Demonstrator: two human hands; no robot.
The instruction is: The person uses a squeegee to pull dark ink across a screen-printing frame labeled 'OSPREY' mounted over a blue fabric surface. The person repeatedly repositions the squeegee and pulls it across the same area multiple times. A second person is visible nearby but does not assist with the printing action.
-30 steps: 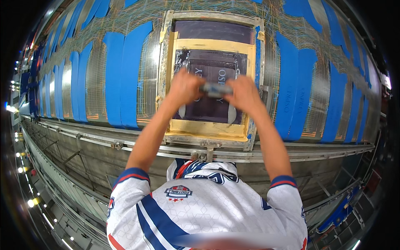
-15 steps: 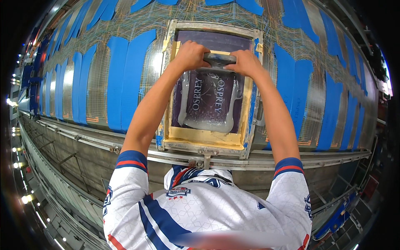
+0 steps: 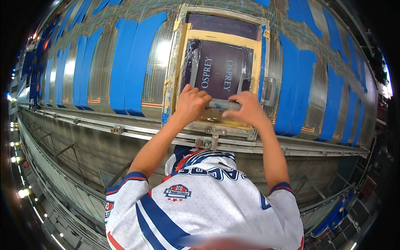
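My left hand (image 3: pixel 193 105) and my right hand (image 3: pixel 246 109) grip the two ends of a grey squeegee (image 3: pixel 221 103), which lies across the near part of a screen-printing frame (image 3: pixel 177 50). Thumbs and fingers are wrapped round its handle; its blade is mostly hidden. Inside the frame is dark purple mesh (image 3: pixel 223 24), bordered by yellow tape (image 3: pixel 223 37). Two pale words run lengthwise on the mesh beyond the squeegee. Translucent greyish ink (image 3: pixel 194 68) smears along the left side of the printing area, with some on the right.
Blue garment-shaped pieces (image 3: pixel 125 66) lie in rows on the long printing table on both sides of the frame. A metal rail (image 3: pixel 300 152) runs along its near edge, with a bracket (image 3: pixel 213 141) at the frame. A clear handled piece (image 3: pixel 271 91) sits at the frame's right side.
Both hands have pulled the squeegee from the far end of the mesh to the near end, toward me. The pooled ink is swept off the middle, and the lettering shows more clearly.
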